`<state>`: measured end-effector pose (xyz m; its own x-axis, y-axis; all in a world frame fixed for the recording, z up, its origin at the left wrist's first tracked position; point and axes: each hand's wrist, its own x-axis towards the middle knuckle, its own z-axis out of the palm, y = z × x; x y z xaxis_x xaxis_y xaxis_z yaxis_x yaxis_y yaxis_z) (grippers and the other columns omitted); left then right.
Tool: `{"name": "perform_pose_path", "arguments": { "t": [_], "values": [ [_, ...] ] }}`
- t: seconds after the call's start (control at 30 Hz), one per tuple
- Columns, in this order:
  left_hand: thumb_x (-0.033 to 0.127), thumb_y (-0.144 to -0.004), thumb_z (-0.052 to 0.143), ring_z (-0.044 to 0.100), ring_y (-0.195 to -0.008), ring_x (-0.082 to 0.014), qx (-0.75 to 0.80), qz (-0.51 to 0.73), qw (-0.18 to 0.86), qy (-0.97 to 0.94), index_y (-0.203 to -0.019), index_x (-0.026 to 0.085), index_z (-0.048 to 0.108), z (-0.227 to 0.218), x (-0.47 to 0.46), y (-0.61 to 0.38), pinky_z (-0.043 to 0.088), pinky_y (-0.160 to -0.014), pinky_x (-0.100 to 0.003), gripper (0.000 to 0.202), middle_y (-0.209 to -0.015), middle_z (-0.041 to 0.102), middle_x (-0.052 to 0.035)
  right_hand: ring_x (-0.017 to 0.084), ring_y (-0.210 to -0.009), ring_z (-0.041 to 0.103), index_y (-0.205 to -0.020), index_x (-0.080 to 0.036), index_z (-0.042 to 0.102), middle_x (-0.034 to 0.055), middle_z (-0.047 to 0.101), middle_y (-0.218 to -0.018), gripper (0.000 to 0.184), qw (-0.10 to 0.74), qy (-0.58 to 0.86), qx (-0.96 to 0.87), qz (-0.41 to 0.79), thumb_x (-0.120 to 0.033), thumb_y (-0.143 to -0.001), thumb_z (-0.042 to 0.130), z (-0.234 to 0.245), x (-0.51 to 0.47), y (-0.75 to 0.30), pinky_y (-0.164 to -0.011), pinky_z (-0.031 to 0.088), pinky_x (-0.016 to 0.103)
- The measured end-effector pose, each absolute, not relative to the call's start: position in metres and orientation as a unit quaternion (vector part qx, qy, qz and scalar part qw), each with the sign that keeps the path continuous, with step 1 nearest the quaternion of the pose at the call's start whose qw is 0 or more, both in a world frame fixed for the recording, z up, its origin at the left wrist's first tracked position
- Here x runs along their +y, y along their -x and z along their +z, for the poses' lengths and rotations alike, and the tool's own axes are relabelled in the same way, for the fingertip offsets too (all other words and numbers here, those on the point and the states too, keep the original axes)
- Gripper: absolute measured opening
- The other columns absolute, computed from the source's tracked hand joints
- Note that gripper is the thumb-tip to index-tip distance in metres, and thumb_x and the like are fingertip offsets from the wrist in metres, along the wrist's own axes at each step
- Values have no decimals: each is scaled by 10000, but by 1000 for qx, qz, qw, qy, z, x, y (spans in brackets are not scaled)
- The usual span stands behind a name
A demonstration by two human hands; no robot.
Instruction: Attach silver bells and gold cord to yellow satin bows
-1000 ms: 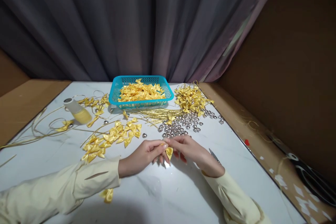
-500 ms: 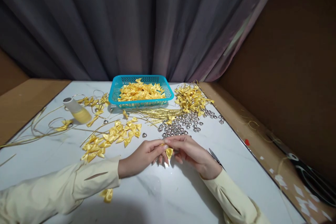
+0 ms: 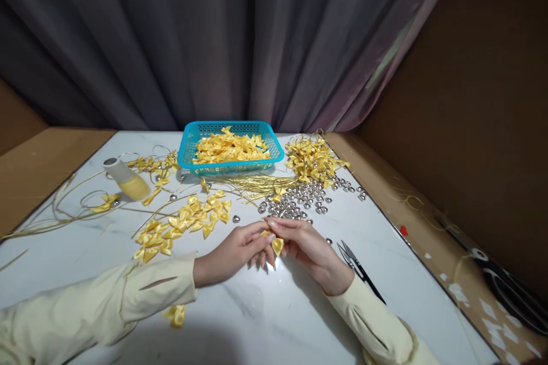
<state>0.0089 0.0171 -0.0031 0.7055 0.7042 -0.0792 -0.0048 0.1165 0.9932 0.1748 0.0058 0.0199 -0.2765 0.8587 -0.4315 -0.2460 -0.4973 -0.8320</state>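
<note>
Both hands meet above the white table, at the middle front. My left hand [image 3: 242,248] is closed, thumb and fingers pinching a small yellow ribbon bow [image 3: 278,247]. One side of the bow shows past the fingertips; the rest is covered. My right hand [image 3: 314,251] is also closed, its thumb and index finger pressed together at the bow's upper edge. A thin pale strand [image 3: 280,216] sticks up from that pinch; what it belongs to is hard to make out. Just beyond the fingers lies a pile of silver heart-shaped charms [image 3: 295,202].
A teal basket [image 3: 231,167] full of yellow bows stands at the back. Loose bows [image 3: 184,222] lie left, near a tilted glue bottle [image 3: 131,182]. Gold cords [image 3: 257,185] and finished-looking bow loops [image 3: 314,159] sit behind the charms. Thread snips [image 3: 362,274] lie by my right wrist, scissors [image 3: 509,291] farther right.
My right hand has shifted slightly left and turned, uncovering more of the snips and the bow. A thin strand now shows above its fingertips. My left hand has hardly moved.
</note>
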Motion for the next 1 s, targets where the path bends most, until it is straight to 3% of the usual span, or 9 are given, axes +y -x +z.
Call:
{"name": "perform_pose_path", "arguments": {
  "t": [0.13, 0.43, 0.63, 1.0],
  "values": [
    [461, -892, 491, 523, -502, -95, 289, 261, 704, -593, -1073, 123, 573, -1, 20, -10, 379, -470, -202, 392, -669, 662, -37, 69, -487, 501, -879, -104, 733, 29, 648, -633, 378, 407, 486, -310, 708, -347, -599, 807, 23, 4, -171, -450, 319, 207],
    [381, -864, 572, 619, -633, -138, 286, 279, 723, -564, -1241, 155, 487, 5, 21, -7, 393, -510, -214, 448, -818, 708, -83, 76, -454, 429, -882, -99, 749, 18, 604, -540, 358, 428, 505, -327, 674, -343, -622, 786, 27, 6, -175, -451, 305, 231],
    [351, -861, 577, 614, -668, -146, 281, 284, 720, -567, -1248, 149, 466, 7, 18, -7, 398, -533, -225, 451, -800, 694, -75, 91, -497, 467, -897, -103, 741, 30, 620, -594, 372, 428, 503, -335, 672, -346, -618, 786, 31, 6, -176, -459, 315, 229],
    [340, -852, 580, 598, -725, -150, 283, 290, 723, -560, -1200, 160, 453, 9, 17, -6, 416, -588, -247, 412, -827, 663, -65, 73, -492, 409, -801, -106, 749, 24, 603, -607, 307, 439, 509, -340, 658, -354, -621, 768, 33, 7, -176, -433, 277, 218]
  ]
}}
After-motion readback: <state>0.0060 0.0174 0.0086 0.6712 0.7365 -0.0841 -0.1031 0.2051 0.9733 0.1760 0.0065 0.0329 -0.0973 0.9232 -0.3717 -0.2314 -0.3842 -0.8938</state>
